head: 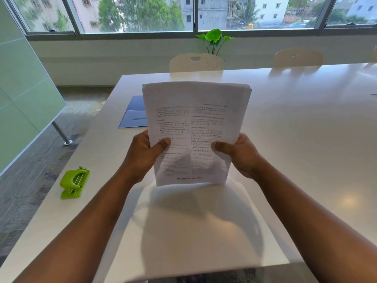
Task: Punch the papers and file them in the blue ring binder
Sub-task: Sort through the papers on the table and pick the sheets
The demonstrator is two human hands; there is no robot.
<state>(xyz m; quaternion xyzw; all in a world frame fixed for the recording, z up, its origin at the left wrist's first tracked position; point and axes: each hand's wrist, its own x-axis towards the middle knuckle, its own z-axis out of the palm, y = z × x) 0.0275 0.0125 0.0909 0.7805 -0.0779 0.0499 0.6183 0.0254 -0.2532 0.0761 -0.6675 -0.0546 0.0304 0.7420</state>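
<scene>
Now, papers (195, 127): my left hand (145, 154) and right hand (240, 155) clamp them upright, squaring edges.
Punch (75, 183): table's (295, 139) left edge.
Binder (134, 112): far-left, open.

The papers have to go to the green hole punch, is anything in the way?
Nothing visible is. The papers are held up off the table by the left hand and right hand. The hole punch sits to the left near the table edge, with only bare tabletop between.

Bright window (142, 13) backlight; wide-angle edges bend.
</scene>
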